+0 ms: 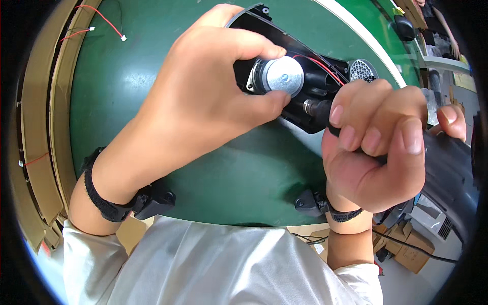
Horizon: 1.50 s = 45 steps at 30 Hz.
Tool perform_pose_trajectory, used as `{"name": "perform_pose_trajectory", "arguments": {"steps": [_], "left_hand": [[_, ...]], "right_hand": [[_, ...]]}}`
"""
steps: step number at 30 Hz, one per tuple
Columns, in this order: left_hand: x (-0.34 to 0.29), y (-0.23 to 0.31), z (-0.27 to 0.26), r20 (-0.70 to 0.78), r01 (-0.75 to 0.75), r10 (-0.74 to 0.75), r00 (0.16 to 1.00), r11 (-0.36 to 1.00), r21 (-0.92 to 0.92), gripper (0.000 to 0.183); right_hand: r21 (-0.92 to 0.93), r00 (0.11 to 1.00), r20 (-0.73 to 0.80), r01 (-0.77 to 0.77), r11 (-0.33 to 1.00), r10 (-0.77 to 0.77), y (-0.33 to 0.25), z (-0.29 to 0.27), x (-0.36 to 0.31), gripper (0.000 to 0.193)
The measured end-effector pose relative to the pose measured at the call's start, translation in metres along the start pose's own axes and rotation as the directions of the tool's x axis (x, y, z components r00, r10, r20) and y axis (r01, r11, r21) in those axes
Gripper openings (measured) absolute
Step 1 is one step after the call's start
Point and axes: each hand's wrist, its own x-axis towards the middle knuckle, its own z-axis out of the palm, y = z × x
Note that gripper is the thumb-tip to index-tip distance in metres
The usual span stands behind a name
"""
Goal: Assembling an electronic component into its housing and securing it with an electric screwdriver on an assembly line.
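Note:
My left hand point(203, 81) is closed on a round speaker point(284, 76) with a silver back, thumb and a finger on either side of it. The speaker sits inside a long black plastic housing point(300, 43), tilted above the mat. Red and black wires point(320, 63) run through the housing, and a perforated round grille point(362, 70) shows at its far right end. My right hand point(378, 137), palm up with its fingers curled, grips a dark tool point(319, 111) whose metal collar is at the housing's near edge. Most of the tool is hidden by the fingers.
A green mat point(229, 178) covers the bench. Cardboard strips point(38, 117) line the left side, near loose red wires with white connectors point(123, 37). A large dark object point(450, 162) stands at the right. Cardboard boxes point(414, 251) and a cable point(417, 246) lie below. Another person's arm point(447, 30) shows at the upper right.

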Motion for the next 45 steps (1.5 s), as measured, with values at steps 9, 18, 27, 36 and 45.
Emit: {"name": "perform_pose_trajectory", "arguments": {"steps": [9, 18, 27, 36, 45], "left_hand": [[0.019, 0.034, -0.009, 0.164, 0.315, -0.330, 0.930, 0.943, 0.110, 0.037], [0.015, 0.027, -0.009, 0.162, 0.343, -0.362, 0.918, 0.930, 0.134, 0.037], [-0.003, 0.011, -0.003, 0.001, 0.131, -0.132, 0.991, 0.987, -0.089, 0.041], [0.014, 0.037, -0.010, 0.164, 0.374, -0.393, 0.905, 0.917, 0.136, 0.041], [-0.002, 0.007, -0.005, 0.125, 0.125, -0.156, 0.980, 0.967, 0.224, 0.040]], "right_hand": [[-0.187, 0.993, -0.105, -0.068, 0.980, 0.048, -0.004, -0.002, -0.008, 0.016], [0.123, 0.997, -0.066, -0.026, 0.992, 0.035, -0.011, -0.009, -0.001, 0.022], [0.104, 0.999, -0.034, -0.023, 0.994, 0.027, -0.003, -0.005, 0.001, 0.022], [0.092, 1.000, -0.003, -0.018, 0.996, 0.018, -0.004, -0.015, -0.001, 0.023], [0.087, 0.999, 0.037, -0.009, 0.996, 0.006, -0.002, -0.022, 0.000, 0.023]]}}
